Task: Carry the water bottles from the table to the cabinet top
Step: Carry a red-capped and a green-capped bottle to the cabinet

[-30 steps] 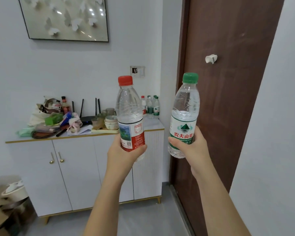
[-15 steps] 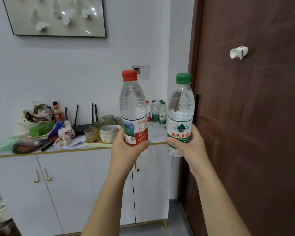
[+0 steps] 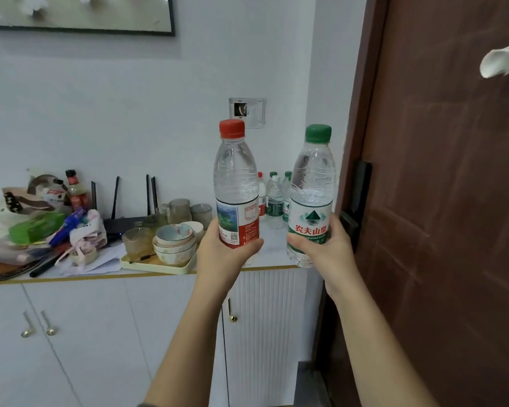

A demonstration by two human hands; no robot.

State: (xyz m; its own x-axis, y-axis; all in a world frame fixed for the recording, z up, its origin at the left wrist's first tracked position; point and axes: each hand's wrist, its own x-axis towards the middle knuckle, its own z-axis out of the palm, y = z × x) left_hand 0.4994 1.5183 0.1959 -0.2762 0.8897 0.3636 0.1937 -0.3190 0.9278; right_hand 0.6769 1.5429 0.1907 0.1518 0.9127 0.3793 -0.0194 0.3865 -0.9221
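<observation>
Red-capped bottle upright, cap up, within curled left grip; green-capped bottle likewise within right grip

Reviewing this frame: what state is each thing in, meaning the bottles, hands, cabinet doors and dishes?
Red-capped bottle, capped, upright, held in the air.
Green-capped bottle, capped, upright, held in the air.
Left hand, grips the red-capped bottle low down.
Right hand, grips the green-capped bottle low down.
Back bottles, capped, standing on the cabinet top.
Cabinet doors, shut.
Bowls, stacked on a tray.
</observation>
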